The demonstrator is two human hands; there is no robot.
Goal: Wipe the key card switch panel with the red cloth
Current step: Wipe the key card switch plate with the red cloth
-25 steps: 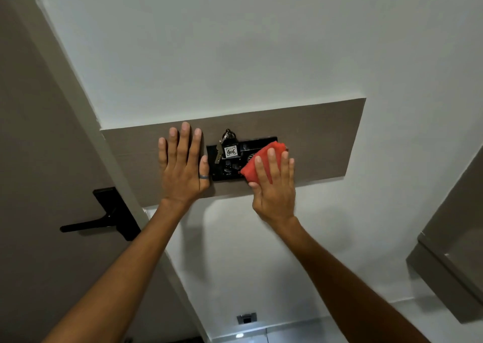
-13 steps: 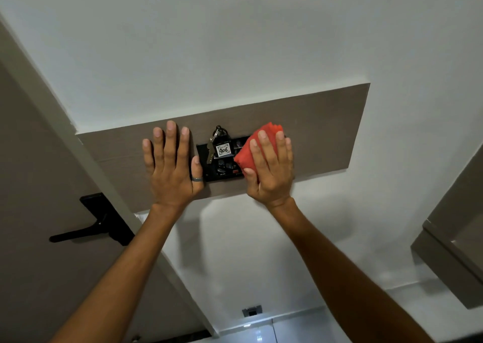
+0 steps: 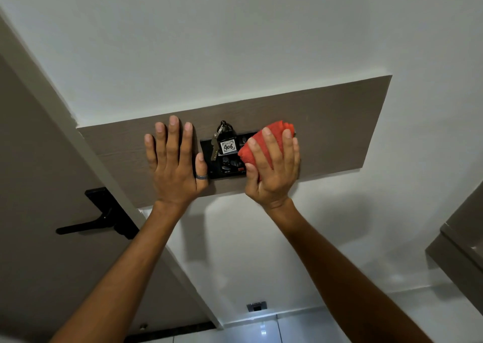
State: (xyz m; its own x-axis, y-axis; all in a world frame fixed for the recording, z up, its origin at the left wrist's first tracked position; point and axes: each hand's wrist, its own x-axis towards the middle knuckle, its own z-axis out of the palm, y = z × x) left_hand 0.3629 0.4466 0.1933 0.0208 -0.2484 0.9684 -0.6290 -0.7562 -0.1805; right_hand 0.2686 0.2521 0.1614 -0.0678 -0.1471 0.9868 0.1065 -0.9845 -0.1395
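The black key card switch panel is set in a brown wooden board on the white wall. A key with a tag marked 406 hangs in its slot. My right hand presses the folded red cloth flat against the panel's right part, covering that side. My left hand lies flat on the board just left of the panel, fingers spread, a ring on the thumb, holding nothing.
A brown door with a black lever handle stands at the left. A grey-brown cabinet edge juts in at the right. Low on the wall sits a small socket above a tiled floor.
My right hand has slid the red cloth up and a little left over the panel's right side. My left hand stays flat on the board.
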